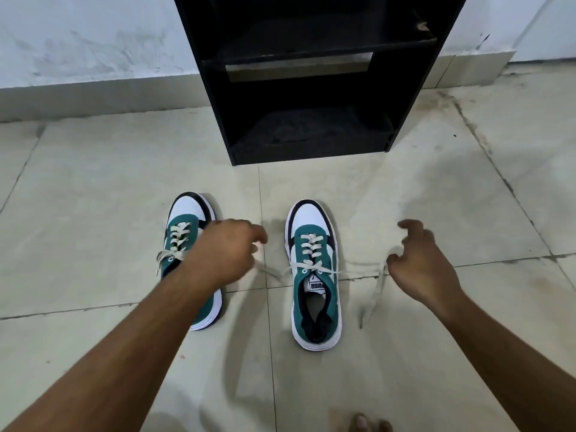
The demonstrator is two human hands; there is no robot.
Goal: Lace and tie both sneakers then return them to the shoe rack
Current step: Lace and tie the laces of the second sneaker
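Observation:
Two green, white and black sneakers stand on the tiled floor, toes pointing at the rack. The right sneaker [314, 275] is laced, and its two white lace ends stretch out sideways. My left hand [224, 251] pinches the left lace end [268, 271] between the two shoes. My right hand [420, 263] grips the right lace end [374, 288], whose tail hangs down to the floor. The left sneaker [187, 232] is laced too, with loose ends on its left side, and my left forearm covers its rear half.
A black open shoe rack [311, 141] stands against the white wall straight ahead, with its bottom shelf at floor level. Grey floor tiles with dirty joints spread all around. A bare foot [364, 424] shows at the lower edge.

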